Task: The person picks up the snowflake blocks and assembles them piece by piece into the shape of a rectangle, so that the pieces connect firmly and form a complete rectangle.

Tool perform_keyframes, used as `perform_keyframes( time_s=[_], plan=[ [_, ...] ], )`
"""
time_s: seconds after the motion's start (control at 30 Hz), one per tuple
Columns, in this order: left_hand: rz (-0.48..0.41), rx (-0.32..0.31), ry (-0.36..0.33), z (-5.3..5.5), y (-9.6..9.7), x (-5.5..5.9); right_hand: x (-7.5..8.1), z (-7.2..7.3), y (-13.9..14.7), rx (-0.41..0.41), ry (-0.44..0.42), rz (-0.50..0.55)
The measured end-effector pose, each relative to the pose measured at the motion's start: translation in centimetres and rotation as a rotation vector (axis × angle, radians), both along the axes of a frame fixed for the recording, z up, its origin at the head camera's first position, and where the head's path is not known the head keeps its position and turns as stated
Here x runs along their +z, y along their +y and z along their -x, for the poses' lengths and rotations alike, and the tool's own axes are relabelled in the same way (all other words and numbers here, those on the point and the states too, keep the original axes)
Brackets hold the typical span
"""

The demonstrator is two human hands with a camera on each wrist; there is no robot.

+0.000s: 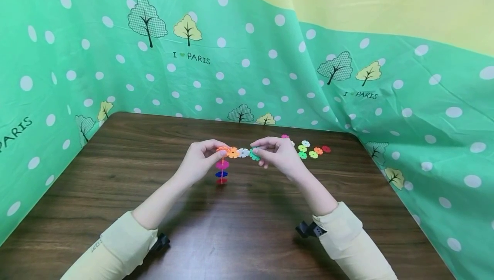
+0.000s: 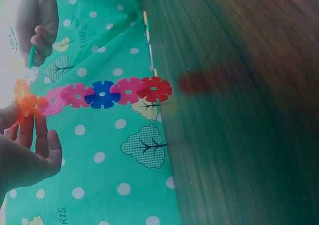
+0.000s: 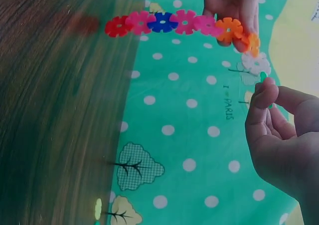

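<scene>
Above the table, my left hand (image 1: 197, 158) pinches an orange flower-shaped interlocking disc (image 2: 34, 105) at the corner of a chain. From that corner hang pink discs (image 2: 77, 95), a blue disc (image 2: 102, 94) and a red disc (image 2: 154, 89) at the bottom. Toward the right the chain runs through another orange disc (image 1: 233, 152) to a white disc (image 1: 243, 153). My right hand (image 1: 281, 155) pinches a green disc (image 1: 254, 155) between thumb and fingers, its edge right at the white one. In the right wrist view this green disc is mostly hidden by the fingertips.
Loose flower discs lie at the back right of the brown wooden table (image 1: 115, 164), among them a lime disc (image 1: 302, 148), an orange disc (image 1: 318, 151) and a red disc (image 1: 326, 149). A green dotted curtain (image 1: 247, 87) stands close behind the table.
</scene>
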State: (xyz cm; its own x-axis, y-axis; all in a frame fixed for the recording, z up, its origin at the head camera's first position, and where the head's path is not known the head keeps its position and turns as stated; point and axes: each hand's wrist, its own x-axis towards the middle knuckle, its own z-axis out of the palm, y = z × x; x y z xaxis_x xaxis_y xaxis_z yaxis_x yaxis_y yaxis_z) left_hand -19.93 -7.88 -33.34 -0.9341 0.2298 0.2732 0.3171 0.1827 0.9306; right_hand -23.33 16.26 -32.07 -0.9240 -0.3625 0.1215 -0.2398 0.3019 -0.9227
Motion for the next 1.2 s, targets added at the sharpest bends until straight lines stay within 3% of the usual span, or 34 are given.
perform_keyframes(
  time_s=[0.1,0.37,0.67,0.97,1.2],
  plan=[
    [-0.008,-0.013,-0.005,0.0,0.0,0.0,0.0,0.0,-0.1,0.001,-0.007,-0.001],
    [-0.020,-0.030,0.018,1.8,-0.2,-2.7,0.1,-0.2,-0.3,0.029,-0.017,-0.004],
    [-0.050,-0.103,0.006,1.5,0.5,-2.6,-0.1,-0.5,-1.2,0.063,-0.035,0.037],
    [-0.037,-0.050,-0.038,1.6,1.0,-2.3,-0.4,-0.7,-1.7,0.027,-0.088,0.075],
    [-0.028,-0.018,-0.040,-0.1,1.4,-0.1,-0.2,-1.3,-2.1,-0.020,-0.074,0.052]
  ],
)
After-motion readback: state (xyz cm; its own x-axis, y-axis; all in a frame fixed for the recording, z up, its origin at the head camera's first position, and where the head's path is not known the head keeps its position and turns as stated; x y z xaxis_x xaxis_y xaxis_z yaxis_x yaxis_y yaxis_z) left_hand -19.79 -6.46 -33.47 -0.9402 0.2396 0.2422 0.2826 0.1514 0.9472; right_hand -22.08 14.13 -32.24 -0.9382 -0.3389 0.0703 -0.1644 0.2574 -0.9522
